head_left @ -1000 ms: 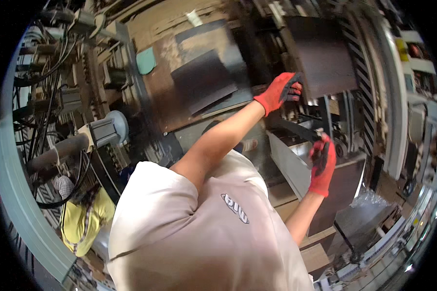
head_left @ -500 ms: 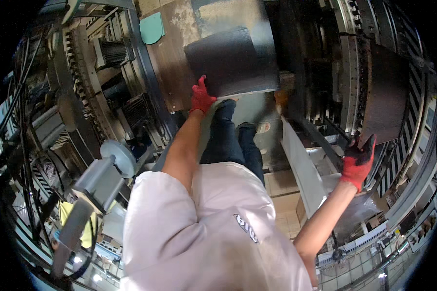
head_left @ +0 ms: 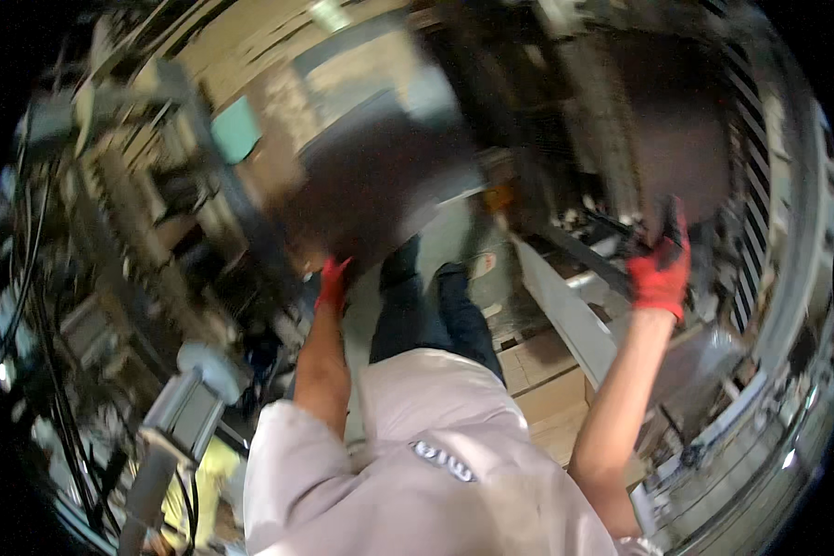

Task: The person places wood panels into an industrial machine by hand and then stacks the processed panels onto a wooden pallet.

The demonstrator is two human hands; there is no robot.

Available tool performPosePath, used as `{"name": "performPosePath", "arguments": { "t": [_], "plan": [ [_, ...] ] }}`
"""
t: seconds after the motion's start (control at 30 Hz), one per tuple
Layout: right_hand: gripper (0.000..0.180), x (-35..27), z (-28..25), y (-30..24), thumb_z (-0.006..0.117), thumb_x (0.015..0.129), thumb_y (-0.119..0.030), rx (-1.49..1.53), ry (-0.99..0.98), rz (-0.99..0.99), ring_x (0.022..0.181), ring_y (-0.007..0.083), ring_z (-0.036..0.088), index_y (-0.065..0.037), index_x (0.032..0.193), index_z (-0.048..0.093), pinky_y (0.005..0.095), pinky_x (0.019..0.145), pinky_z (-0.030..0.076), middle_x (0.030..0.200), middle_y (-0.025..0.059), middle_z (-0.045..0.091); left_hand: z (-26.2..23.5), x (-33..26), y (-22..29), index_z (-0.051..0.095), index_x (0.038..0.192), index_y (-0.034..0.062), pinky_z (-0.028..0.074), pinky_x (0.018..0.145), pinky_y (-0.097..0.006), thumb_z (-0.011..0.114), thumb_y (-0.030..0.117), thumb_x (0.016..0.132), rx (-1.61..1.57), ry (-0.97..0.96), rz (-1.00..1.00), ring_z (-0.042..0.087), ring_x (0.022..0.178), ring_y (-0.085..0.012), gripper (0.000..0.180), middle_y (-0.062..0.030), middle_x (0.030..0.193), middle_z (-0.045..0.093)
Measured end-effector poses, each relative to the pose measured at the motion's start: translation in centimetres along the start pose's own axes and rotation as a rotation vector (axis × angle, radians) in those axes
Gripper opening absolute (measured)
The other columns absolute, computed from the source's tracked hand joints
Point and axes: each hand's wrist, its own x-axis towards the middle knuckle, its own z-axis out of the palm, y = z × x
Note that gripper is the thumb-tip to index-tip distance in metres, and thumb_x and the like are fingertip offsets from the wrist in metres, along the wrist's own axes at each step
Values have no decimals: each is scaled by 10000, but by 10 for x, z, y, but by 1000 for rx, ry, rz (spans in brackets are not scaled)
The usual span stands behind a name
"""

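My left hand (head_left: 334,283), in a red glove, grips the near left corner of a dark flat sheet (head_left: 371,176). The sheet lies over a worn work table and is smeared by motion. Off to the right, my right hand (head_left: 660,271) wears a red glove with a blackened palm and fingers. Its fingers close on the near edge of a dark brown board (head_left: 681,153), which rests within the machinery on that side.
A light green plate (head_left: 236,130) sits at the table's left edge. Machine frames with rails (head_left: 111,213) rise on the left, near a grey cylinder-like fixture (head_left: 190,408). A pale panel (head_left: 565,301) slants between me and the right-hand machine. Black-and-white striping (head_left: 749,176) borders that machine.
The view has turned and blurred. My left hand has come nearer my body, and the dark sheet has shifted towards it. My right hand stays at the board's near edge.
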Motion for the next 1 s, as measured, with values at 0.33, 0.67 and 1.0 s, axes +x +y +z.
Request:
{"name": "performPosePath", "arguments": {
  "t": [0.33, 0.67, 1.0],
  "plan": [
    [649, -46, -49, 23, 756, 681, 4, -267, 54, -581, 1174, 314, 532, -69, 1286, 533, 393, 962, 442, 1238, 164, 574, 52, -107, 96, 523, 1223, -34, 465, 846, -331, 702, 121, 824, -283, 69, 472, 575, 975, -188, 464, -74, 1172, 584],
    [498, -238, -170, 92, 595, 902, -246, 1030, 204, 143, 1034, 211, 545, -28, 1314, 422, 368, 899, 442, 1183, 84, 561, 313, -316, 237, 548, 1127, 13, 451, 874, -301, 677, 173, 846, -220, -270, 584, 568, 980, -147, 348, -53, 1086, 590],
    [517, -357, -227, 199, 587, 901, -356, 876, 654, 247, 981, 192, 543, -17, 1275, 476, 341, 890, 426, 1189, 90, 568, 515, -278, 219, 531, 1113, -71, 447, 821, -310, 737, 94, 794, -368, -341, 909, 550, 916, -164, 414, -88, 1031, 588]
  ]
}}
